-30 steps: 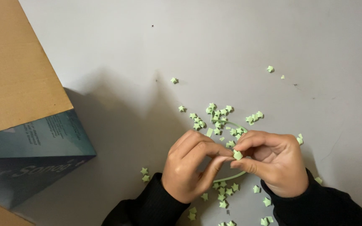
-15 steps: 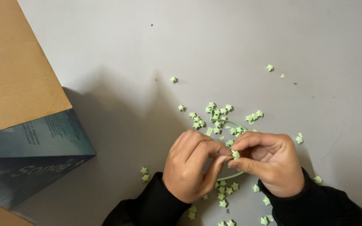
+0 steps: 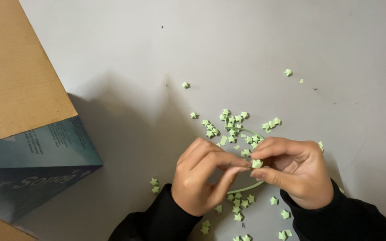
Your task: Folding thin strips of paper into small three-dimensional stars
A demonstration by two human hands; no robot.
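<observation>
Fingertips of my right hand point(image 3: 298, 172) pinch a small green paper star point(image 3: 257, 164) between thumb and forefinger, just above the grey table point(image 3: 166, 67). My left hand point(image 3: 202, 178) meets it from the other side, thumb and fingers pressed together against the same star. A thin green paper strip point(image 3: 251, 185) curves out below the star, and more of it loops behind my right knuckles. I see finished stars point(image 3: 231, 122) heaped just beyond my hands, more scattered near my black sleeves point(image 3: 349, 218), and a few lying well apart farther out. A cardboard box point(image 3: 18, 80) with a dark printed side sits at my far left.
</observation>
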